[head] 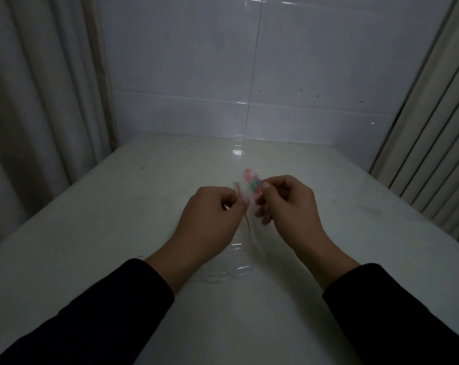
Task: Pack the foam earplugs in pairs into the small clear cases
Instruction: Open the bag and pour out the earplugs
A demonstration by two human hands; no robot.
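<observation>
Packing looks barely begun, as far as this dim view shows: the earplugs point(252, 180) are bunched inside a clear zip bag point(245, 206) with a red seal line, and none can be seen sitting in a case. Both hands are raised just above the table point(118, 219), close together with the bag between them. The left hand point(210, 219) has its fingers curled and pinches the bag's left edge by the red strip; the right hand point(286, 206) pinches the opposite side, thumb and forefinger closed on the film right beside the coloured plugs. By my reading the two are pulling the bag's mouth apart, so getting the plugs out is the step in hand, and pairing and casing all remain. Faint clear shapes lie on the table below the wrists, near the left sleeve point(91, 312); these may be the cases point(231, 272), though blur and low light keep me from being sure or counting them.
</observation>
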